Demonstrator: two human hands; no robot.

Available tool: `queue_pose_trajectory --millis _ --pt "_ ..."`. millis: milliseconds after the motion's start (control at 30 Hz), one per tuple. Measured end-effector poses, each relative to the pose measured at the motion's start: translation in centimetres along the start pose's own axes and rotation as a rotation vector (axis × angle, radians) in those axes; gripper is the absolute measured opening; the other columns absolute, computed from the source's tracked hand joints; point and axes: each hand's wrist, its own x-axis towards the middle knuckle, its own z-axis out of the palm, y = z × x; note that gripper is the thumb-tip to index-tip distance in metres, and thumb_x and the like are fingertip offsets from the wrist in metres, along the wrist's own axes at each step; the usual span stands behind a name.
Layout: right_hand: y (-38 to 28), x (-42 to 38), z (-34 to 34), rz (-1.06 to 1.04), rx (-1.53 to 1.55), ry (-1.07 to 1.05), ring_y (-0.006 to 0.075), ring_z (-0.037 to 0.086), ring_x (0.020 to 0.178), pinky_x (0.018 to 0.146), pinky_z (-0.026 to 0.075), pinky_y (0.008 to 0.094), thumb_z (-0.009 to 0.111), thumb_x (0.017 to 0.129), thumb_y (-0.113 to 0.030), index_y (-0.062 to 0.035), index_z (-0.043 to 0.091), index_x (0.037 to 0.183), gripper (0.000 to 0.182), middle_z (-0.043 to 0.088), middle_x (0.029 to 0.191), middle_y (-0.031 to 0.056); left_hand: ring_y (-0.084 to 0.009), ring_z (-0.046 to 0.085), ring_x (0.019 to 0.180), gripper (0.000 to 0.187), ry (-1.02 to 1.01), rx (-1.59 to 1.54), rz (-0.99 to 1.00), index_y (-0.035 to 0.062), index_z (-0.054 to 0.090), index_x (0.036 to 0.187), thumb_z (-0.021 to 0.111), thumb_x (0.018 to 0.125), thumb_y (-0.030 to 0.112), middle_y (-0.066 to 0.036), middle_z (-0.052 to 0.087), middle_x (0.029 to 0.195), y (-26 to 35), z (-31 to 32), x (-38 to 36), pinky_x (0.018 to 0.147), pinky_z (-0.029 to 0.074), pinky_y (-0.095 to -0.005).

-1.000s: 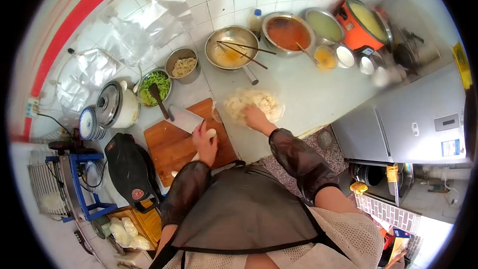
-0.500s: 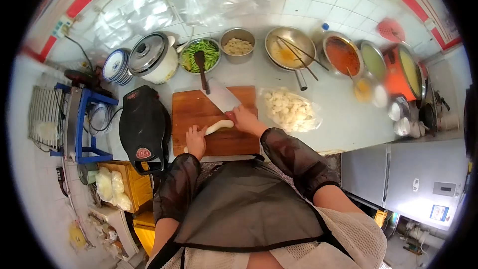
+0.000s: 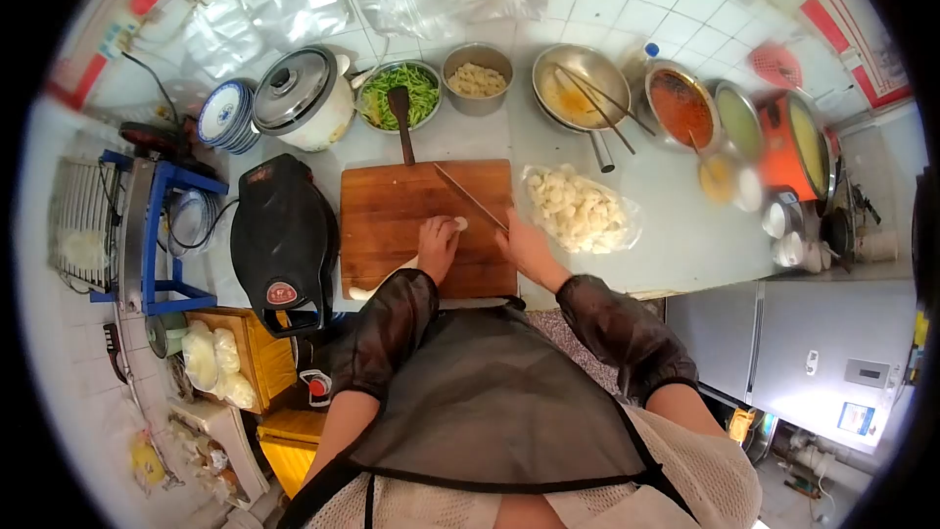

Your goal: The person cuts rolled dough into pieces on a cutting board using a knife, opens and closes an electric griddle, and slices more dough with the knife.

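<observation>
On the wooden cutting board point(image 3: 392, 201), my left hand point(image 3: 438, 247) is closed over a long white roll point(image 3: 368, 292) that looks like dough. One rounded end of the roll pokes out beyond my fingertips; the other end runs out by the board's front left corner, and the middle is hidden under the hand and sleeve. To the right, my right hand point(image 3: 532, 247) grips the handle of a cleaver point(image 3: 468, 194). Its blade shows nearly edge-on, slanting up and left over the board, with a gap between it and the roll's end.
A clear bag of white pieces point(image 3: 578, 211) lies right of the board, a black electric griddle point(image 3: 284, 245) left. Behind stand a rice cooker point(image 3: 296, 98), a bowl of shredded greens point(image 3: 401, 98) with a dark spatula point(image 3: 399, 118), a metal pot point(image 3: 477, 83) and a pan point(image 3: 583, 88) with chopsticks.
My left hand has slid right along the roll, hiding more of it. The cleaver has turned from showing its flat side to nearly edge-on, and my right hand has shifted right.
</observation>
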Motion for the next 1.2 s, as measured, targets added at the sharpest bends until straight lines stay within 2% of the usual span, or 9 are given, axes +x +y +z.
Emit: queue_pose_trajectory --millis 67,267,400,500,567,867,967,1100,1200 --pt "0.5 -2.0 0.8 -0.107 -0.105 -0.004 0.0408 0.062 0.066 0.059 0.047 0.0503 0.056 0.088 -0.02 -0.003 0.043 0.104 0.027 0.063 0.067 0.0175 -0.0385 0.051 0.103 0.03 0.027 -0.032 0.027 0.0034 0.057 0.104 0.067 0.078 -0.005 -0.016 0.054 0.112 -0.4 0.7 0.0 0.085 0.044 -0.046" --pt "0.7 -5.8 -0.8 -0.264 -0.223 -0.08 0.0374 0.061 0.062 0.055 0.046 0.0481 0.054 0.09 -0.018 -0.0055 0.043 0.092 0.016 0.06 0.063 0.0153 -0.0376 0.055 0.094 0.019 0.057 -0.077 0.031 0.0013 0.062 0.095 0.067 0.077 -0.003 -0.016 0.058 0.1 0.6 1.0 0.4 0.078 0.047 -0.0442" --pt "0.9 -5.1 -0.7 -0.239 -0.257 -0.114 0.0369 0.061 0.061 0.055 0.046 0.0481 0.054 0.09 -0.019 -0.0051 0.045 0.091 0.016 0.06 0.063 0.0147 -0.0373 0.056 0.092 0.021 0.125 -0.021 0.026 0.0007 0.063 0.096 0.066 0.076 -0.002 -0.017 0.059 0.097 0.7 1.8 0.4 0.077 0.047 -0.0437" --pt "1.1 -1.2 2.9 -0.246 -0.081 -0.131 0.0363 0.062 0.061 0.055 0.047 0.0489 0.053 0.092 -0.021 -0.0055 0.046 0.09 0.017 0.061 0.063 0.0145 -0.0377 0.056 0.089 0.017 0.109 0.058 -0.016 0.0008 0.062 0.093 0.065 0.077 -0.001 -0.017 0.058 0.094 0.6 2.1 0.3 0.076 0.047 -0.0433" --pt "0.6 1.4 5.1 -0.294 -0.144 -0.014 0.0375 0.062 0.061 0.055 0.047 0.0504 0.05 0.094 -0.022 -0.0059 0.046 0.09 0.017 0.061 0.063 0.015 -0.0377 0.056 0.089 0.015 0.09 0.066 -0.029 0.0011 0.062 0.092 0.065 0.077 0.0 -0.017 0.058 0.093 0.7 2.0 0.0 0.076 0.047 -0.0433" --pt "2.1 -4.2 -0.5 -0.21 -0.273 -0.165 0.0405 0.061 0.058 0.054 0.047 0.0511 0.048 0.095 -0.024 -0.005 0.046 0.097 0.019 0.061 0.062 0.0173 -0.039 0.055 0.09 0.012 0.08 0.017 -0.104 0.0 0.06 0.09 0.063 0.078 -0.001 -0.018 0.057 0.094 1.2 1.4 0.1 0.077 0.047 -0.0443" --pt "1.2 -1.2 2.6 -0.346 -0.175 -0.043 0.0357 0.063 0.059 0.052 0.048 0.0462 0.05 0.093 -0.021 -0.0023 0.049 0.093 0.019 0.06 0.06 0.0143 -0.0391 0.055 0.091 0.012 0.12 0.013 -0.078 -0.0005 0.059 0.09 0.063 0.079 0.0 -0.017 0.057 0.095 1.3 1.3 0.8 0.077 0.047 -0.0441" --pt "0.4 2.4 6.0 -0.274 -0.176 -0.002 0.0359 0.063 0.06 0.053 0.048 0.0462 0.05 0.093 -0.022 -0.0023 0.049 0.096 0.02 0.061 0.062 0.015 -0.039 0.055 0.094 0.011 0.045 0.089 -0.155 0.0 0.059 0.089 0.063 0.079 0.001 -0.017 0.057 0.098 0.8 1.4 -0.2 0.077 0.047 -0.0442" --pt "2.9 0.5 4.1 -0.252 -0.118 -0.021 0.0408 0.06 0.057 0.052 0.046 0.0515 0.049 0.095 -0.024 -0.0062 0.048 0.1 0.018 0.06 0.06 0.0176 -0.04 0.054 0.092 0.014 0.098 0.007 -0.127 -0.0012 0.06 0.09 0.064 0.077 -0.002 -0.017 0.056 0.099 0.8 0.6 0.5 0.076 0.047 -0.0448"
